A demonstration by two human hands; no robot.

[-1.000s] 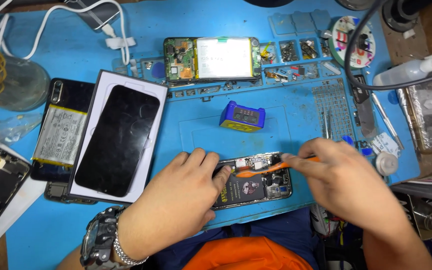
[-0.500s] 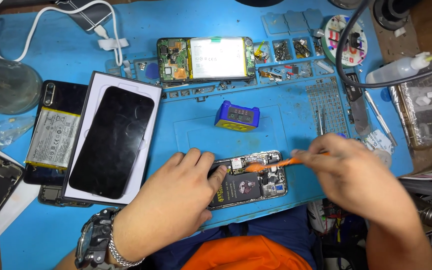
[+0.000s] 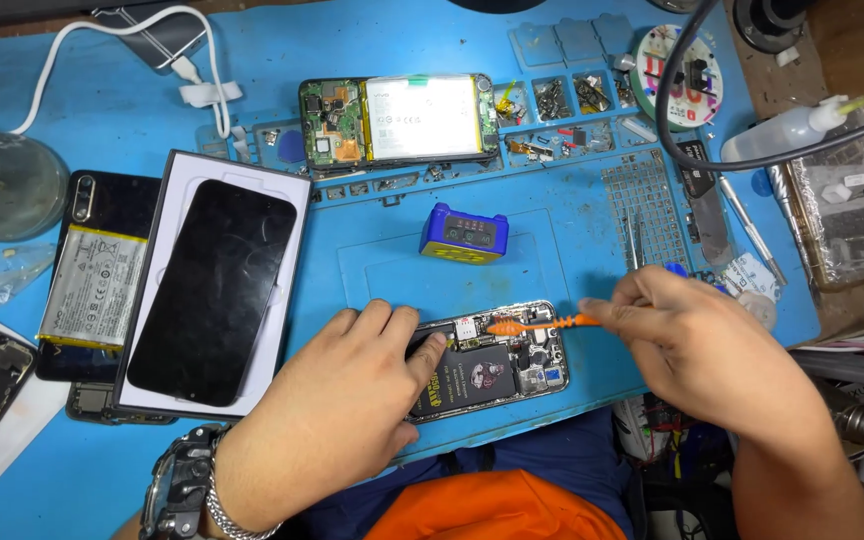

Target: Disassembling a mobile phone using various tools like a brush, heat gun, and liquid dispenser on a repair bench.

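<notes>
Left hand (image 3: 337, 405) pressed flat, steadying opened phone (image 3: 492, 358); right hand (image 3: 697, 345) pinching orange brush (image 3: 532, 323), bristles on circuitry.

You have bright, even overhead light on the blue work mat (image 3: 202, 110), with only soft, short shadows under your left hand (image 3: 337, 410) and right hand (image 3: 702, 345). The white battery of the opened phone (image 3: 422, 118) glares. Your right hand's fingers are slightly motion-blurred. Edges bend a little from the wide lens.
</notes>
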